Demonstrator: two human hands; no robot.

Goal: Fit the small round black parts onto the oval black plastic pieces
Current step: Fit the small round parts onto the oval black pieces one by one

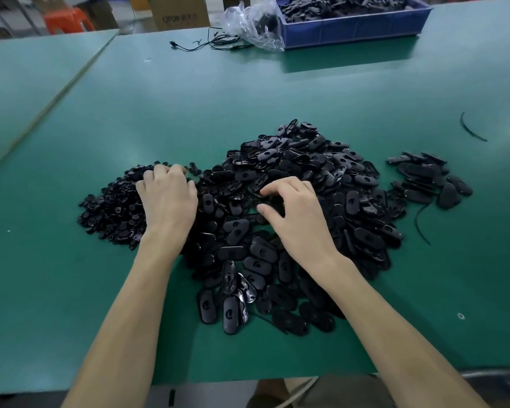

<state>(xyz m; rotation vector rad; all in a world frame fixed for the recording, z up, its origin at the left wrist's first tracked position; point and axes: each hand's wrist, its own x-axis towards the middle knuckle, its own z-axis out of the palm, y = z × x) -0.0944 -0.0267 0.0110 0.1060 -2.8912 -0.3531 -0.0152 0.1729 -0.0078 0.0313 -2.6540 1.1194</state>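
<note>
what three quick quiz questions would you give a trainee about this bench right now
1. True or false: the left hand is on the heap of small round parts.
2. Where on the table is the blue bin? A) near left edge B) far right C) centre, among the heaps
3. Fill in: the right hand is over the big pile of ____ black pieces.
Key: 1 true; 2 B; 3 oval
</note>
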